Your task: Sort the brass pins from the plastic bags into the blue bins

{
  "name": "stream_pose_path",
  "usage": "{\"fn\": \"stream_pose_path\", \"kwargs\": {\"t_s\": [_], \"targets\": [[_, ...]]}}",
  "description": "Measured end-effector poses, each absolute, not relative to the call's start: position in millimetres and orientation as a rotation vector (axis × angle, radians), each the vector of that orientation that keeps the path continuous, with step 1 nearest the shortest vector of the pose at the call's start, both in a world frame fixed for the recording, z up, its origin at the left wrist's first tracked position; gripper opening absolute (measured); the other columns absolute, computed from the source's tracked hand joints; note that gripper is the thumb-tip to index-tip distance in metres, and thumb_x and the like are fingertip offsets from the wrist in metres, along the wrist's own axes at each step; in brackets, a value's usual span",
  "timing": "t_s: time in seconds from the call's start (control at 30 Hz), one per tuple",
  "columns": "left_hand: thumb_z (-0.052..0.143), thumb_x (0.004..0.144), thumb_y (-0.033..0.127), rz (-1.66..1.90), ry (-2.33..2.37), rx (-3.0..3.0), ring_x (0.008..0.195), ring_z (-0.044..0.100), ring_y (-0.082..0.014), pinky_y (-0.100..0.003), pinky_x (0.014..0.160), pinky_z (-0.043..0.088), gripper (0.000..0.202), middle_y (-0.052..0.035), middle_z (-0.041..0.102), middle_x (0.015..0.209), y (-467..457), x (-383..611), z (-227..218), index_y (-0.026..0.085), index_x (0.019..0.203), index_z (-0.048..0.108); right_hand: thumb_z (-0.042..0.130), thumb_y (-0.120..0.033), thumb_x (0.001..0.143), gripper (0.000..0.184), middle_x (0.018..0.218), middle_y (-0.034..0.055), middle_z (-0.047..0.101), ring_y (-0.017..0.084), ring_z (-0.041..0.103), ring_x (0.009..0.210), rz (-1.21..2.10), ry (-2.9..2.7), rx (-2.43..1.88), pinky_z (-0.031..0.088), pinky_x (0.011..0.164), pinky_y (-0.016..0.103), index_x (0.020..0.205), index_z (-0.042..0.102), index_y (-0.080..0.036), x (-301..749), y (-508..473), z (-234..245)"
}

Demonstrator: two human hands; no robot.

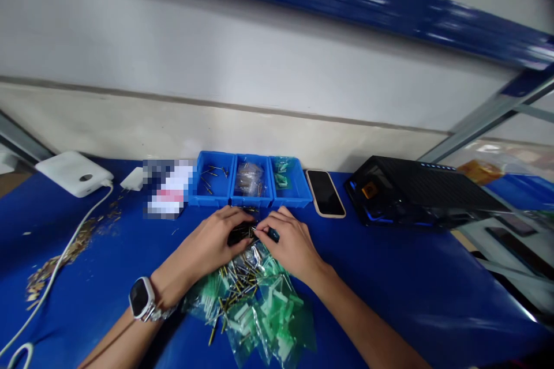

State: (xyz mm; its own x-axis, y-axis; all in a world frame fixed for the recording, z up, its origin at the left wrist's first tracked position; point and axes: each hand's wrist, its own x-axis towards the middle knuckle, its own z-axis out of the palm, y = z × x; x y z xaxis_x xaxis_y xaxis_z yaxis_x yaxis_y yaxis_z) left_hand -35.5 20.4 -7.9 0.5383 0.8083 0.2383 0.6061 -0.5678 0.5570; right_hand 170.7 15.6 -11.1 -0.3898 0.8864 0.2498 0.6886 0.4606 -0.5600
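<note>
My left hand (219, 237), with a watch (141, 298) on its wrist, curls around a dark bunch of thin metal pins (240, 234) in front of the blue bins. Thumb and forefinger of my right hand (289, 242) meet at the bunch, pinching what looks like one thin pin; the fingers partly hide it. Just below both hands lies a loose heap of brass and silver pins (242, 279), spread over clear plastic bags. Bags of pale green and white small sticks (279, 311) lie closest to me.
Three joined blue bins (212, 202) hold a few pins, a clear bag and a green bag. A phone (328, 195) and a black box-shaped device (415, 190) stand right. Left are a white device (73, 173), its cable (73, 236) and scattered brown bits (64, 265).
</note>
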Motion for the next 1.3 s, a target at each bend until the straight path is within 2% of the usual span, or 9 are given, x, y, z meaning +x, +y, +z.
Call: {"fn": "stream_pose_path", "kwargs": {"t_s": [0.17, 0.3, 0.5, 0.57, 0.73, 0.93, 1.0, 1.13, 1.3], "targets": [[0.06, 0.093, 0.024, 0.83, 1.145, 2.487, 0.111, 0.059, -0.0258, -0.049, 0.094, 0.051, 0.035, -0.0096, 0.06, 0.124, 16.1, -33.6, 2.4, 0.023, 0.128, 0.056, 0.068, -0.028, 0.088, 0.013, 0.074, 0.001, 0.069, 0.017, 0.059, 0.071, 0.866, -1.767, -1.289, 0.044, 0.066, 0.028, 0.078, 0.071, -0.02, 173.5, 17.4, -12.7], [0.052, 0.098, 0.021, 1.014, 1.111, 2.495, 0.097, 0.062, -0.0211, -0.039, 0.082, 0.056, 0.025, -0.0096, 0.063, 0.111, 11.8, -30.6, 4.4, 0.02, 0.122, 0.059, 0.069, -0.037, 0.086, 0.024, 0.068, 0.0014, 0.069, 0.014, 0.058, 0.063, 1.209, -1.44, -1.193, 0.043, 0.061, 0.026, 0.073, 0.07, -0.017, 170.2, 15.3, -10.6], [0.055, 0.098, 0.016, 1.198, 1.078, 2.588, 0.092, 0.065, -0.018, -0.032, 0.076, 0.057, 0.022, -0.0087, 0.066, 0.106, 8.6, -31.3, 5.0, 0.018, 0.119, 0.061, 0.07, -0.041, 0.084, 0.027, 0.065, 0.0005, 0.066, 0.008, 0.038, 0.047, 1.484, -1.158, -1.115, 0.023, 0.043, 0.022, 0.076, 0.066, -0.016, 161.4, 5.0, -8.7], [0.055, 0.097, 0.016, 1.224, 1.075, 2.598, 0.089, 0.065, -0.0175, -0.031, 0.074, 0.057, 0.022, -0.0084, 0.067, 0.105, 8.4, -31.2, 5.6, 0.017, 0.118, 0.063, 0.068, -0.041, 0.087, 0.028, 0.063, 0.0002, 0.066, 0.008, 0.038, 0.046, 1.451, -1.207, -1.117, 0.025, 0.044, 0.022, 0.074, 0.063, -0.017, 160.0, 0.5, -5.0], [0.058, 0.096, 0.019, 1.234, 1.049, 2.393, 0.088, 0.067, -0.0175, -0.03, 0.073, 0.058, 0.019, -0.0076, 0.069, 0.099, 9.3, -28.2, 3.8, 0.018, 0.113, 0.067, 0.054, -0.033, 0.095, 0.029, 0.069, 0.0022, 0.067, 0.014, 0.058, 0.065, 1.08, -1.625, -1.068, 0.043, 0.063, 0.027, 0.072, 0.063, -0.019, 161.1, -10.6, 10.0], [0.066, 0.091, 0.02, 1.359, 1.096, 2.101, 0.083, 0.069, -0.0165, -0.031, 0.073, 0.059, 0.011, -0.0028, 0.073, 0.093, 12.8, -28.1, 0.8, 0.023, 0.101, 0.07, 0.053, -0.026, 0.094, 0.029, 0.063, 0.0002, 0.054, 0.015, 0.049, 0.061, 0.864, -1.89, -1.029, 0.04, 0.059, 0.028, 0.067, 0.061, -0.019, 163.7, -14.3, 9.6], [0.07, 0.089, 0.021, 1.452, 1.17, 1.923, 0.077, 0.071, -0.0162, -0.031, 0.072, 0.06, 0.023, -0.0019, 0.074, 0.088, 13.5, -27.8, 3.3, 0.023, 0.111, 0.066, 0.053, -0.026, 0.095, 0.03, 0.062, 0.0, 0.053, 0.015, 0.049, 0.061, 0.85, -1.914, -1.036, 0.04, 0.06, 0.029, 0.066, 0.06, -0.02, 163.8, -13.9, 6.3], [0.069, 0.088, 0.021, 1.561, 1.143, 1.589, 0.071, 0.071, -0.0163, -0.032, 0.071, 0.063, 0.058, -0.0002, 0.072, 0.078, 13.9, -25.9, 7.8, 0.02, 0.139, 0.042, 0.053, -0.026, 0.095, 0.03, 0.062, 0.0003, 0.054, 0.015, 0.049, 0.061, 0.833, -1.927, -1.042, 0.04, 0.059, 0.029, 0.066, 0.059, -0.02, 163.8, -12.9, 3.7], [0.071, 0.086, 0.023, 1.618, 1.182, 1.597, 0.069, 0.071, -0.0162, -0.032, 0.073, 0.062, 0.053, 0.0012, 0.069, 0.073, 20.6, -32.3, 6.1, 0.019, 0.133, 0.046, 0.053, -0.026, 0.094, 0.029, 0.062, -0.0001, 0.052, 0.014, 0.047, 0.06, 0.821, -1.934, -1.052, 0.039, 0.057, 0.029, 0.066, 0.059, -0.02, 164.2, -12.4, 5.1]]}}
